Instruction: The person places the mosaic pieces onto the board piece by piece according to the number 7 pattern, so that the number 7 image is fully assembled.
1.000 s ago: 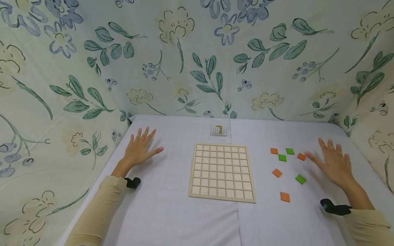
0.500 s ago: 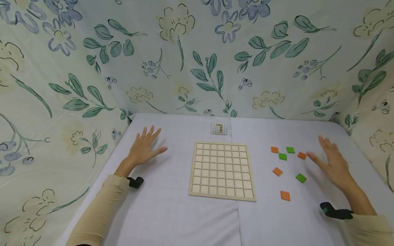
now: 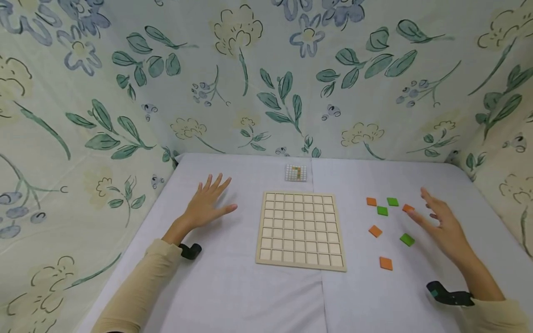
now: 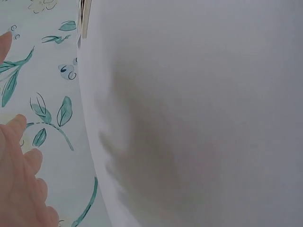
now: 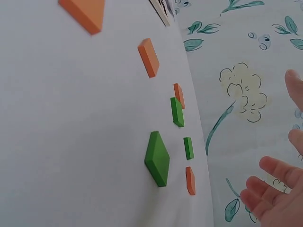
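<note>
Left hand spread wide, thumb stuck out, nothing in it. It hangs over the table left of the board, apart from it; shadow underneath suggests it's lifted. Probably held there to keep off the board while within easy reach.

Right hand also holding nothing, fingers loosely bent, thumb apart from them, so a fairly wide gap. It's over by the tiles. From the head view the thumb tip overlaps one orange tile; can't tell if it touches.

Board lies flat mid-table between the hands, likely so either can get at it; squares all pale wood. Tiles lie flat right of it: four orange, three green, loosely scattered, some turned askew. Gaps between most of them probably make single pick-ups easy. One orange and one green near the back sit close together.

Small grid card with coloured squares sits just behind the board, presumably there to be seen without blocking anything. Floral cloth hangs behind, likely a screen.
</note>
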{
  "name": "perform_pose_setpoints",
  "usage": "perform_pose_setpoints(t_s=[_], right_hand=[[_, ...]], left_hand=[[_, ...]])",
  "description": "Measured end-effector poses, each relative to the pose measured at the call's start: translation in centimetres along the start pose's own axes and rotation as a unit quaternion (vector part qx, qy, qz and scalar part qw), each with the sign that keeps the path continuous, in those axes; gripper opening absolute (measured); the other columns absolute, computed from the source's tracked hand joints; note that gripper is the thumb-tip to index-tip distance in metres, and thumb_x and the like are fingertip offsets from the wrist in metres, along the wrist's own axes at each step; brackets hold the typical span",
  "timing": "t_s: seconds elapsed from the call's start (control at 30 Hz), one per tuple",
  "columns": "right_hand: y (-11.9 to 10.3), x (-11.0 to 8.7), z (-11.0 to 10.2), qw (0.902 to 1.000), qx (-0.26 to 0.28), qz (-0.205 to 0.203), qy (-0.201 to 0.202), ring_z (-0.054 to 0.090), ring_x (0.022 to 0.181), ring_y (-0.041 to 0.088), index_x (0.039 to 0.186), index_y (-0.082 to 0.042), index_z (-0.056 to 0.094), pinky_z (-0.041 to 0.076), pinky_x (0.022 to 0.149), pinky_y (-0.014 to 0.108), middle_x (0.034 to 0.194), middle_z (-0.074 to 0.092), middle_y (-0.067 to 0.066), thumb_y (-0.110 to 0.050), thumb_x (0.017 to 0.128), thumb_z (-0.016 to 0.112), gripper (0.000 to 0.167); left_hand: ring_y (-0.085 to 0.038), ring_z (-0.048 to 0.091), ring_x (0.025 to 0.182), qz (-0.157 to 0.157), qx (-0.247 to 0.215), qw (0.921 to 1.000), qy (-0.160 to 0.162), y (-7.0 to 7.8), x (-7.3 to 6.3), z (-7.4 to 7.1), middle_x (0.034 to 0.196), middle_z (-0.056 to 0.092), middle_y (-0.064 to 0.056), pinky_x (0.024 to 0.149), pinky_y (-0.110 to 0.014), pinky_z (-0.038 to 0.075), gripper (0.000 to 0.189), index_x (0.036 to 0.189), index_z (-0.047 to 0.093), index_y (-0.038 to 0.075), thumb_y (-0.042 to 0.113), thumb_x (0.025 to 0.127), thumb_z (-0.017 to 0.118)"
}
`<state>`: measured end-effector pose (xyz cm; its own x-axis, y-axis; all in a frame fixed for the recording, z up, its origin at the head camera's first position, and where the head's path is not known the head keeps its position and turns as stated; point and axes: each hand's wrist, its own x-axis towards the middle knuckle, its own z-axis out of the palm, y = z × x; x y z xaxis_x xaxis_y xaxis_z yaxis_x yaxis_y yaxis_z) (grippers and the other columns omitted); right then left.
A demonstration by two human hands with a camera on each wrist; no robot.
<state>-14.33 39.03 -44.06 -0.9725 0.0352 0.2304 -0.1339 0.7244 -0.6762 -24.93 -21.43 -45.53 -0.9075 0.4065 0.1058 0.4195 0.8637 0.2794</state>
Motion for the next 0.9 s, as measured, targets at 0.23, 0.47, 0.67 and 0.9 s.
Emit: perform_pose_setpoints(t_s=[0.23, 0.47, 0.67, 0.9], right_hand=[[-1.2, -0.8, 1.3, 0.9997, 0.007, 0.02, 0.013, 0.039, 0.117, 0.028, 0.16, -0.033, 0.017, 0.029, 0.079, 0.003, 0.141, 0.039, 0.024, -0.029, 0.1, 0.063, 0.076], [-1.6, -1.7, 2.7, 0.9983, 0.039, 0.036, 0.022, 0.043, 0.099, 0.003, 0.158, -0.02, 0.029, 0.038, 0.074, 0.002, 0.126, 0.046, 0.019, -0.026, 0.099, 0.066, 0.07], [-1.8, -2.2, 3.8, 0.9956, 0.052, 0.075, 0.019, 0.044, 0.094, -0.001, 0.154, -0.013, 0.038, 0.042, 0.069, 0.007, 0.12, 0.052, 0.016, -0.029, 0.098, 0.067, 0.066], [-1.4, -2.8, 4.5, 0.9941, 0.062, 0.089, -0.002, 0.048, 0.089, -0.001, 0.15, -0.008, 0.045, 0.044, 0.068, 0.009, 0.116, 0.054, 0.009, -0.032, 0.097, 0.068, 0.062]], left_hand=[[-0.033, -0.007, 0.151, 0.02, -0.009, 0.9997, -0.007, 1.5, 0.0, 0.6, 0.166, 0.008, -0.011, 0.117, -0.062, 0.003, 0.092, 0.162, 0.016, 0.025, 0.074, 0.09, 0.049], [-0.032, -0.008, 0.151, 0.04, -0.027, 0.9985, -0.025, 3.0, -0.1, 1.3, 0.167, 0.006, -0.007, 0.118, -0.059, 0.002, 0.089, 0.161, 0.014, 0.029, 0.074, 0.091, 0.046], [-0.029, -0.01, 0.15, 0.062, -0.037, 0.9967, -0.037, 3.7, -0.1, 1.8, 0.167, 0.007, -0.008, 0.118, -0.058, 0.001, 0.088, 0.161, 0.015, 0.029, 0.074, 0.092, 0.045], [-0.035, -0.004, 0.151, 0.086, -0.036, 0.9946, -0.045, 4.5, 0.2, 2.5, 0.166, 0.01, -0.009, 0.118, -0.059, 0.004, 0.088, 0.161, 0.017, 0.029, 0.076, 0.091, 0.043]])
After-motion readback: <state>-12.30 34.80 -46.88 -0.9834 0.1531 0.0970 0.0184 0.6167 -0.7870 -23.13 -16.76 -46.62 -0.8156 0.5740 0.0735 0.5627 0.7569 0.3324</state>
